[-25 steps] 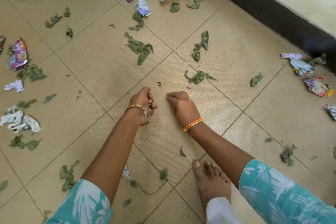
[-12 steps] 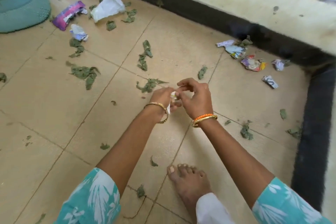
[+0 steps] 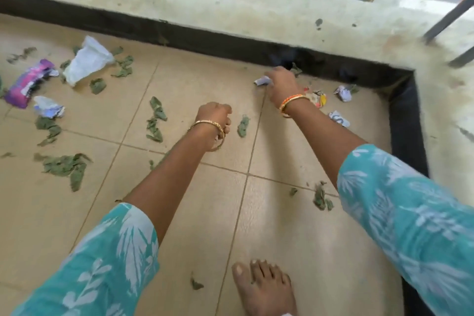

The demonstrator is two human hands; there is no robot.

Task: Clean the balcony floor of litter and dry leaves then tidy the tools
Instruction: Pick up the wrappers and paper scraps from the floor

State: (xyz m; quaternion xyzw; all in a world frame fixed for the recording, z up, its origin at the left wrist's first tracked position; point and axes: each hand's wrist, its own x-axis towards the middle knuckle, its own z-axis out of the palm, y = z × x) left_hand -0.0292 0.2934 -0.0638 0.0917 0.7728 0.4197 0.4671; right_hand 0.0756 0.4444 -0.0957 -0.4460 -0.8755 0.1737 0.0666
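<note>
Right hand (image 3: 280, 84): we reach to a crumpled paper scrap (image 3: 262, 81) near the floor's far right corner; grip unclear, blurred.
Left hand (image 3: 215, 120): curled closed; contents hidden.
Risk: we judge the light scrap could slip out or the leaves crumble.
Litter: crumpled wrappers (image 3: 342, 93) by the corner; dry leaves (image 3: 64, 165) curled, scattered leftward.
</note>
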